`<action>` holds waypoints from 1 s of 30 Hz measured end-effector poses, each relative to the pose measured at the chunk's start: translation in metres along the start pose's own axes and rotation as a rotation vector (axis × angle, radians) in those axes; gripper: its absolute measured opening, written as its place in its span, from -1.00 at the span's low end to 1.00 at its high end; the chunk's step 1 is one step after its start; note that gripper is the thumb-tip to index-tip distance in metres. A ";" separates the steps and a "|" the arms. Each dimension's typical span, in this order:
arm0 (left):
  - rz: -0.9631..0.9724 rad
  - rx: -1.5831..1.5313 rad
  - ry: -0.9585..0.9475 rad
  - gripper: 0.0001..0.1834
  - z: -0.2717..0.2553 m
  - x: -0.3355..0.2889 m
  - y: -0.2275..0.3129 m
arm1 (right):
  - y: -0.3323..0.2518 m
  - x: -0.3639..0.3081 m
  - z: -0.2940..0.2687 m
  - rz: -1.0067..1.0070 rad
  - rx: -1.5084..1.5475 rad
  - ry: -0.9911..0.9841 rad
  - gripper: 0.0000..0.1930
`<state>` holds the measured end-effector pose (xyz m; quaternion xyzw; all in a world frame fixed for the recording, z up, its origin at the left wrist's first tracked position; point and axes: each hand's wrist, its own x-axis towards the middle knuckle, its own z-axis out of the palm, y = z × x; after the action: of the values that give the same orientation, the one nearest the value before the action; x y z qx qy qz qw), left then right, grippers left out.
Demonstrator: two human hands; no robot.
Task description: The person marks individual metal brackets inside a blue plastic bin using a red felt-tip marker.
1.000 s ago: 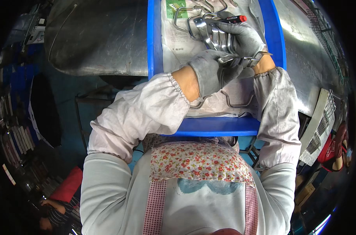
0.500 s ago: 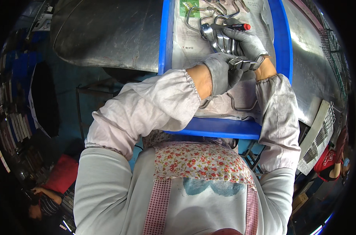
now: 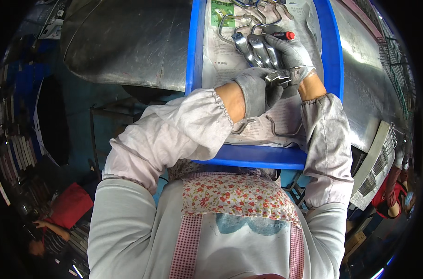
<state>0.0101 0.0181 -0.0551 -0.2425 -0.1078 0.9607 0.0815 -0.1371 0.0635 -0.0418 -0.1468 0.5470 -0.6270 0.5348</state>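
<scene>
**Inspector:** What lay nearest the body?

**Operator:** My floral apron (image 3: 241, 193), with the near rim of the blue tray (image 3: 262, 158) just beyond it. The tray sat close to me, presumably to shorten my reach. Inside that rim, bent metal rods (image 3: 286, 134) rested on newspaper (image 3: 217, 52). The paper probably served to shield polished surfaces from scratching.

**Inspector:** State the condition of the left hand.

**Operator:** My left hand (image 3: 254, 91), gloved in grey, was above the tray, its fingers curled closed about shiny metal ends (image 3: 277, 78). Some fingertips were hidden; I could not tell how each made contact, nor whether the ends belonged to the pieces in my other hand.

**Inspector:** And the right hand?

**Operator:** My right hand (image 3: 293, 55), also gloved, was slightly farther out, fingers drawn narrow around several curved metal pieces (image 3: 258, 45). These were fanned side by side over the paper, likely so that one palm could support the set. A red-capped marker (image 3: 284, 35) projected from the same hand, probably lodged there to save setting it down.

**Inspector:** What was farther out?

**Operator:** Metal loops (image 3: 222, 27) lay crossed at the tray's far end, presumably confined by its raised walls. Outside the left wall extended a dark metal worktop (image 3: 123, 42).
</scene>
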 end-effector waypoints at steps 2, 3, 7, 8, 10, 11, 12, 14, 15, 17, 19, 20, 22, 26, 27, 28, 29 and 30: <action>0.017 0.065 -0.073 -0.51 -0.001 0.004 0.001 | -0.002 -0.001 -0.001 -0.019 -0.027 0.020 -0.74; 0.015 0.064 -0.074 -0.51 -0.001 0.005 0.001 | -0.002 0.000 -0.003 -0.085 -0.173 0.028 -0.74; -0.035 0.057 -0.166 -0.52 0.003 0.004 0.001 | 0.005 0.011 -0.007 -0.682 -0.473 0.174 -0.75; -0.046 0.020 -0.154 -0.52 0.003 0.000 0.003 | -0.011 0.000 0.001 -0.710 -0.566 0.136 -0.70; -0.042 -0.003 -0.142 -0.52 0.005 -0.004 0.003 | -0.020 -0.011 -0.004 -0.681 -0.614 0.202 -0.72; -0.047 -0.027 -0.130 -0.51 0.005 -0.004 0.003 | -0.029 -0.021 0.002 -0.650 -0.662 0.275 -0.74; -0.046 -0.028 -0.130 -0.51 0.004 -0.003 0.003 | -0.036 -0.029 0.012 -0.730 -0.579 0.065 -0.77; -0.042 -0.031 -0.170 -0.51 0.003 -0.001 0.001 | -0.037 -0.038 0.008 -0.696 -0.635 0.026 -0.78; -0.046 -0.030 -0.170 -0.51 0.003 0.000 0.001 | -0.038 -0.039 0.006 -0.662 -0.688 -0.020 -0.79; -0.064 -0.025 -0.202 -0.51 0.005 -0.001 -0.001 | -0.037 -0.039 0.007 -0.612 -0.667 0.008 -0.82; -0.066 -0.023 -0.189 -0.51 0.004 -0.002 0.001 | -0.041 -0.040 0.013 -0.791 -0.919 -0.071 -0.84; -0.066 -0.021 -0.177 -0.51 0.004 -0.002 0.002 | -0.042 -0.041 0.013 -0.770 -0.895 -0.083 -0.85; -0.067 -0.030 -0.212 -0.51 0.004 -0.002 0.001 | -0.045 -0.040 0.009 -0.763 -0.953 -0.108 -0.86; -0.045 -0.016 -0.205 -0.50 0.005 -0.003 0.001 | -0.053 -0.044 -0.005 -0.568 -0.829 -0.004 -0.86; -0.044 -0.017 -0.208 -0.50 0.006 -0.003 0.001 | -0.053 -0.042 -0.015 -0.607 -0.761 0.035 -0.84; -0.056 -0.042 -0.195 -0.50 0.007 -0.005 0.001 | -0.057 -0.043 -0.016 -0.663 -0.704 0.045 -0.84; -0.067 -0.067 -0.182 -0.50 0.008 -0.005 0.002 | -0.060 -0.043 -0.015 -0.718 -0.646 0.054 -0.84; -0.060 -0.069 -0.186 -0.50 0.008 -0.005 0.002 | -0.063 -0.047 -0.011 -0.685 -0.679 0.061 -0.84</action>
<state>0.0109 0.0137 -0.0465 -0.1516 -0.1553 0.9719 0.0914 -0.1594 0.0981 0.0259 -0.4662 0.6564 -0.5571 0.2034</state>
